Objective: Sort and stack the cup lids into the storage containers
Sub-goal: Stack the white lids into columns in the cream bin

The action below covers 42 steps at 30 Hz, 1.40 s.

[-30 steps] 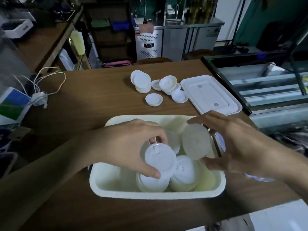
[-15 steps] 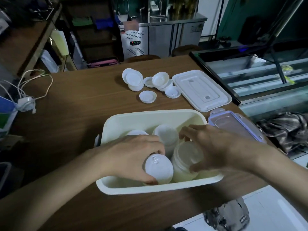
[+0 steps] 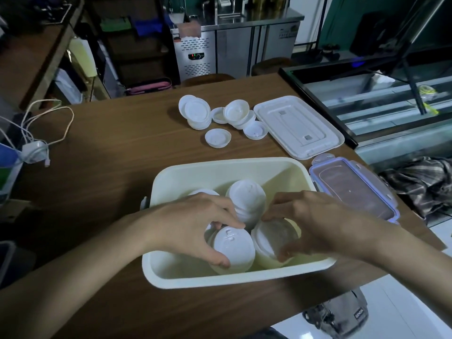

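Note:
A cream storage tub (image 3: 220, 167) stands near the table's front edge with stacks of cup lids inside. My left hand (image 3: 193, 223) grips a stack topped by a white sip lid (image 3: 232, 248) at the tub's front. My right hand (image 3: 315, 221) curls round a stack of clear, frosted lids (image 3: 274, 238) beside it. A third white stack (image 3: 247, 196) stands behind them, and a fourth stack (image 3: 203, 192) peeks out behind my left hand. Several loose white lids (image 3: 217, 138) lie farther back on the table.
The tub's white cover (image 3: 298, 126) lies at the back right. A clear container lid with purple clips (image 3: 352, 187) sits right of the tub. A white cable and charger (image 3: 36, 150) lie at the left. A glass display case (image 3: 381, 99) borders the right edge.
Both hands have gone down into the tub. The clear lid that my right hand held above the tub now sits on the right front stack; the left stack has settled lower.

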{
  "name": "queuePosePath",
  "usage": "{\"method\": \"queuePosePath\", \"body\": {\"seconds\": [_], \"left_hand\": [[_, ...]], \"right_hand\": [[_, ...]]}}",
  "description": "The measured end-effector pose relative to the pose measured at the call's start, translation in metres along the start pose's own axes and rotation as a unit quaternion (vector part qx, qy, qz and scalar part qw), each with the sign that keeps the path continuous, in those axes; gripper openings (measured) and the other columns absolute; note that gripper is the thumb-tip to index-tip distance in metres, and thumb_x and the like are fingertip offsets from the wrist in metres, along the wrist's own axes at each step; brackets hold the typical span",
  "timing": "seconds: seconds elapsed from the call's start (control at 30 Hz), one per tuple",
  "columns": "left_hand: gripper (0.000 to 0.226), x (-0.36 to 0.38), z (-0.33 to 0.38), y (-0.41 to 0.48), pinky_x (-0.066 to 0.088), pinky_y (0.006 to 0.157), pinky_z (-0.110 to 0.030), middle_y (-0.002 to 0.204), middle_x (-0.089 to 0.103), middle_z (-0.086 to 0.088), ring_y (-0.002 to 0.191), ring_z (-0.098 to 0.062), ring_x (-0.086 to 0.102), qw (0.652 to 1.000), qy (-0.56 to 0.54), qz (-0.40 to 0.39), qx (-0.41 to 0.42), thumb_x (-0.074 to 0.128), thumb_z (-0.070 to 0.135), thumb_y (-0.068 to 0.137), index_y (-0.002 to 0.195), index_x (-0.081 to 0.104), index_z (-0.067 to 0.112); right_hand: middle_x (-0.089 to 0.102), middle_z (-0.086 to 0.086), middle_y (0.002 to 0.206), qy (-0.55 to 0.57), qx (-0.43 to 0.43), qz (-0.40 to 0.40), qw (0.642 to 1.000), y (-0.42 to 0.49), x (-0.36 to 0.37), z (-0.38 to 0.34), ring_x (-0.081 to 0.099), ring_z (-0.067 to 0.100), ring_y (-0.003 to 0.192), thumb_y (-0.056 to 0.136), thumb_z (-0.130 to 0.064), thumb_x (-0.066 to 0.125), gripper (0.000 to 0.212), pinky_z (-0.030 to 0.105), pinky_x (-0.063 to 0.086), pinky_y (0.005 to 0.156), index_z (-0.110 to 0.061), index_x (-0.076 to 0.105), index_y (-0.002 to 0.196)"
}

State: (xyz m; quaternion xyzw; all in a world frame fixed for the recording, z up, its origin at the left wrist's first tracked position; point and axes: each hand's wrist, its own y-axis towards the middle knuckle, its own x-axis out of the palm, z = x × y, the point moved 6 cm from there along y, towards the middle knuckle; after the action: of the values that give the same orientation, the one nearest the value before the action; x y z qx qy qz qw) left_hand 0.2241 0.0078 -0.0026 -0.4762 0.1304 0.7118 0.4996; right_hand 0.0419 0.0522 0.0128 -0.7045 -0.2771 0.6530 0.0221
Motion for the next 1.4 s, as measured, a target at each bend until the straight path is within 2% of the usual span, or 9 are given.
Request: {"method": "queuePosePath", "body": {"seconds": [0.1, 0.3, 0.57, 0.63, 0.77, 0.97, 1.1, 1.2, 1.4], "left_hand": [[0.066, 0.002, -0.003, 0.001, 0.046, 0.095, -0.026, 0.124, 0.055, 0.026, 0.114, -0.003, 0.051, 1.0, 0.001, -0.012, -0.005, 0.083, 0.06, 0.077, 0.138, 0.064, 0.044], [0.067, 0.005, -0.003, 0.002, 0.035, 0.087, -0.007, 0.123, 0.046, 0.03, 0.118, 0.003, 0.042, 1.0, 0.009, -0.018, -0.022, 0.086, 0.05, 0.077, 0.14, 0.062, 0.045], [0.065, -0.014, 0.0, -0.002, 0.041, 0.081, -0.014, 0.114, 0.052, 0.028, 0.105, 0.014, 0.041, 0.999, 0.041, -0.023, -0.019, 0.083, 0.06, 0.077, 0.136, 0.062, 0.045], [0.065, -0.027, -0.003, 0.0, 0.041, 0.076, -0.012, 0.108, 0.055, 0.03, 0.099, 0.014, 0.047, 0.999, 0.036, -0.003, -0.015, 0.085, 0.061, 0.075, 0.134, 0.064, 0.045], [0.05, -0.054, -0.013, 0.011, 0.045, 0.074, -0.017, 0.102, 0.063, 0.023, 0.09, -0.005, 0.057, 0.998, 0.001, 0.056, -0.013, 0.085, 0.06, 0.076, 0.122, 0.071, 0.042], [0.019, -0.097, -0.045, 0.038, 0.044, 0.064, -0.014, 0.087, 0.074, 0.01, 0.072, -0.012, 0.062, 0.979, -0.107, 0.164, -0.046, 0.086, 0.04, 0.083, 0.101, 0.08, 0.037], [0.003, -0.12, -0.068, 0.059, 0.05, 0.066, -0.026, 0.078, 0.069, 0.011, 0.065, -0.007, 0.057, 0.962, -0.074, 0.253, -0.076, 0.081, 0.035, 0.088, 0.089, 0.079, 0.036], [0.007, -0.125, -0.099, 0.083, 0.054, 0.072, -0.026, 0.078, 0.071, 0.014, 0.066, 0.0, 0.06, 0.961, -0.058, 0.236, -0.13, 0.081, 0.036, 0.088, 0.094, 0.078, 0.035], [0.048, -0.122, -0.154, 0.129, 0.058, 0.081, -0.028, 0.103, 0.068, 0.015, 0.085, -0.003, 0.066, 0.959, -0.032, 0.196, -0.202, 0.085, 0.05, 0.08, 0.12, 0.069, 0.029]], "right_hand": [[0.053, -0.023, 0.127, -0.012, -0.001, 0.021, 1.0, -0.002, 0.004, 0.001, 0.054, 0.016, 0.109, 0.074, -0.067, 0.076, 0.073, 0.028, 0.044, 0.092, -0.052, 0.05, 0.141], [0.049, -0.024, 0.131, -0.033, -0.001, 0.008, 0.999, -0.002, 0.001, -0.003, 0.051, 0.015, 0.111, 0.079, -0.071, 0.069, 0.071, 0.024, 0.035, 0.086, -0.053, 0.045, 0.144], [0.043, -0.026, 0.12, 0.021, -0.033, 0.02, 0.999, 0.002, -0.007, 0.005, 0.053, 0.004, 0.112, 0.077, -0.067, 0.074, 0.068, 0.023, 0.042, 0.084, -0.049, 0.048, 0.138], [0.048, -0.028, 0.112, 0.033, -0.057, 0.057, 0.996, 0.007, -0.021, 0.01, 0.055, 0.002, 0.108, 0.076, -0.067, 0.074, 0.065, 0.026, 0.048, 0.088, -0.046, 0.054, 0.135], [0.061, -0.026, 0.094, 0.08, -0.087, 0.139, 0.983, 0.024, -0.049, 0.026, 0.061, 0.0, 0.088, 0.078, -0.062, 0.076, 0.045, 0.032, 0.055, 0.075, -0.042, 0.065, 0.117], [0.065, -0.018, 0.088, 0.143, -0.106, 0.207, 0.962, 0.067, -0.08, 0.049, 0.061, 0.003, 0.082, 0.08, -0.049, 0.084, 0.031, 0.022, 0.05, 0.069, -0.033, 0.07, 0.103], [0.066, -0.013, 0.084, 0.208, -0.091, 0.23, 0.946, 0.095, -0.091, 0.072, 0.063, 0.006, 0.081, 0.071, -0.06, 0.085, 0.041, 0.017, 0.046, 0.066, -0.033, 0.067, 0.096], [0.069, -0.017, 0.085, 0.306, -0.075, 0.22, 0.923, 0.114, -0.088, 0.091, 0.064, 0.006, 0.078, 0.07, -0.056, 0.086, 0.041, 0.013, 0.045, 0.068, -0.032, 0.072, 0.1], [0.068, -0.011, 0.1, 0.266, 0.036, 0.263, 0.926, 0.17, -0.067, 0.147, 0.063, 0.006, 0.083, 0.075, -0.05, 0.087, 0.049, 0.019, 0.049, 0.074, -0.029, 0.067, 0.114]]}}
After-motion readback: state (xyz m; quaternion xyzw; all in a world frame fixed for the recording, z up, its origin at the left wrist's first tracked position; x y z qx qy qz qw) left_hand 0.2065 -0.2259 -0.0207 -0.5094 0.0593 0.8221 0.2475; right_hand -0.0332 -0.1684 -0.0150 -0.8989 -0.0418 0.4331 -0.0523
